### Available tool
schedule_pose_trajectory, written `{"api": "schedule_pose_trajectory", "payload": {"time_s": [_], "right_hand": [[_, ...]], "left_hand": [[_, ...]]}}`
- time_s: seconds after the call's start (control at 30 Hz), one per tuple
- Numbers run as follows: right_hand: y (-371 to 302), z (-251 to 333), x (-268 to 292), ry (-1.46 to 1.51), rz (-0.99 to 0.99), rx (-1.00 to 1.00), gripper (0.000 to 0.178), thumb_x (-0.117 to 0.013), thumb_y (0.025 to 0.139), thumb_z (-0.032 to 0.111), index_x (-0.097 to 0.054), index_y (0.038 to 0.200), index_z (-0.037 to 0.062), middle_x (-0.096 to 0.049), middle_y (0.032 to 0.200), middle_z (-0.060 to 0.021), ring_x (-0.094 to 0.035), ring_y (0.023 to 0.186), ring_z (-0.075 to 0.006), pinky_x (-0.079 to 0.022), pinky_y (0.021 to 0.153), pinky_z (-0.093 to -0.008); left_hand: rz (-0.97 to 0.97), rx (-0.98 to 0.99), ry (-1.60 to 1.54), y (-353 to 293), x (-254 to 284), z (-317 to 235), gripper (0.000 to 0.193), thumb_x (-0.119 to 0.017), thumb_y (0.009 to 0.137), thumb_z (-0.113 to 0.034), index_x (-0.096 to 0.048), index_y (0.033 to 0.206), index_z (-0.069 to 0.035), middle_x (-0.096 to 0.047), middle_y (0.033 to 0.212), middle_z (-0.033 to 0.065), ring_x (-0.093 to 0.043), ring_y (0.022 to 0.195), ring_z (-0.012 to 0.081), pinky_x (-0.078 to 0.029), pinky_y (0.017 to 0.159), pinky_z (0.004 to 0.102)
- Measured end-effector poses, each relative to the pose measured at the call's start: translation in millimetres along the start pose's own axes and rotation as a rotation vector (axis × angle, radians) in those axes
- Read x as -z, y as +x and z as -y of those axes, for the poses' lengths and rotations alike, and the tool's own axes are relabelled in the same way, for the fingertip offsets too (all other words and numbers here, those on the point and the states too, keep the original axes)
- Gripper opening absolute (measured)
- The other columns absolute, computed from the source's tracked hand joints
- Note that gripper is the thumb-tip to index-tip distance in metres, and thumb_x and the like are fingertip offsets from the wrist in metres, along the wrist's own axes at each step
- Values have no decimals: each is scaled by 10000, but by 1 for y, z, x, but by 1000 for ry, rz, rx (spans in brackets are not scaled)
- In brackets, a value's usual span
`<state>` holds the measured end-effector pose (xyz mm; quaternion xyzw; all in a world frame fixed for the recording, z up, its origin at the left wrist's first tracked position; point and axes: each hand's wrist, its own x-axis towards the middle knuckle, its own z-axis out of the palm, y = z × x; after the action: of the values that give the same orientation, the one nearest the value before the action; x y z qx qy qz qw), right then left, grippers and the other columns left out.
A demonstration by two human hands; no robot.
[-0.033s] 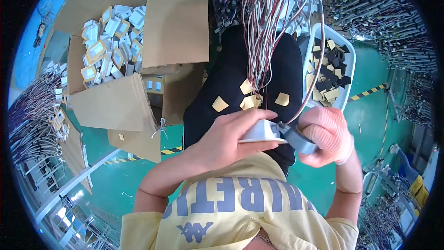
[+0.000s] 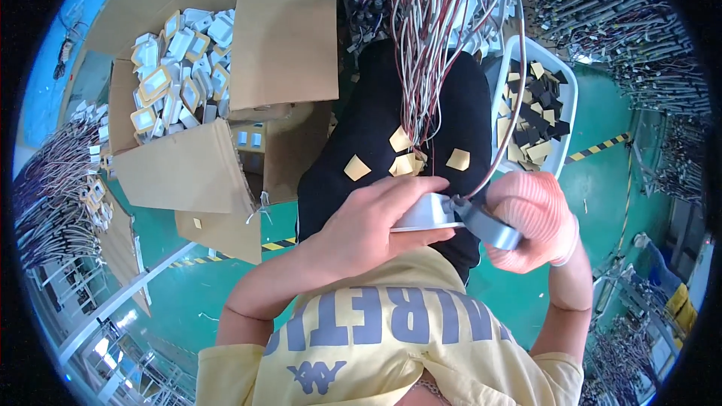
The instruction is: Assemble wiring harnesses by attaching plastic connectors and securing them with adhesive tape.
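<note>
My left hand (image 2: pixel 365 218), bare, is closed around a white plastic housing (image 2: pixel 430 212) over my lap, thumb above and fingers below. A cable (image 2: pixel 487 180) runs to the housing's right end, where a dark grey fitting (image 2: pixel 456 203) shows. My right hand (image 2: pixel 530 218), in a pale ribbed glove, is wrapped around a blue-grey, spanner-like tool (image 2: pixel 492 230). The tool's narrow end meets the fitting; its grip is hidden in the glove. Just beyond my left hand, several tan square pads (image 2: pixel 406 165) lie on my black trousers (image 2: pixel 331 180).
At the left stands an open cardboard box (image 2: pixel 180 173) heaped with white housings (image 2: pixel 184 68). A white bin (image 2: pixel 569 116) of black and tan pads is at the right. Red and white cables (image 2: pixel 421 53) hang over my lap; more grey cable bundles (image 2: pixel 617 22) fill the far right.
My right hand and the tool have shifted slightly to the right and down, and the tool's body is angled a little differently. My left hand still holds the housing.
</note>
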<state>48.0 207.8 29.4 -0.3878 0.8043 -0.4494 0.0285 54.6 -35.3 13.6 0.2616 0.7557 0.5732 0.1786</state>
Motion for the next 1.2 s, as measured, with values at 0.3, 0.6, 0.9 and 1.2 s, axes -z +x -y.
{"api": "schedule_pose_trajectory", "payload": {"time_s": [0.3, 0.6, 0.9, 1.2], "right_hand": [[19, 35, -15, 632, -475, -679, 476, -648, 866, 335, -531, 1133, -42, -568, 999, -95, -566, 908, -175, -475, 833, -314], [7, -16, -49, -254, -245, -35, 349, -779, 590, 66, -593, 879, 7, -600, 1015, -161, -630, 846, -322, -514, 700, -383], [16, 25, -10, 570, -230, -718, 387, -720, 761, 341, -591, 876, -4, -577, 828, -41, -554, 683, -158, -461, 643, -293], [6, -10, -54, 840, -215, -473, 882, -803, 636, 511, -459, 1255, -16, -511, 1158, -115, -528, 1001, -217, -418, 882, -342]], "left_hand": [[-27, 118, 151, 0, -1, -3, 397, -735, 797, -285, -596, 1026, 8, -637, 835, 157, -647, 718, 275, -516, 627, 337], [185, 258, -388, -4, 6, 13, 365, -591, 927, -306, -582, 1120, 4, -649, 842, 86, -614, 730, 101, -478, 634, 257], [-85, -9, 196, 2, -3, 3, 376, -724, 812, -260, -562, 1083, -55, -635, 818, 127, -646, 729, 280, -515, 603, 349], [196, 279, -488, 1, 5, 1, 326, -636, 903, -279, -560, 1083, -18, -651, 856, 72, -637, 745, 106, -470, 636, 242]]}}
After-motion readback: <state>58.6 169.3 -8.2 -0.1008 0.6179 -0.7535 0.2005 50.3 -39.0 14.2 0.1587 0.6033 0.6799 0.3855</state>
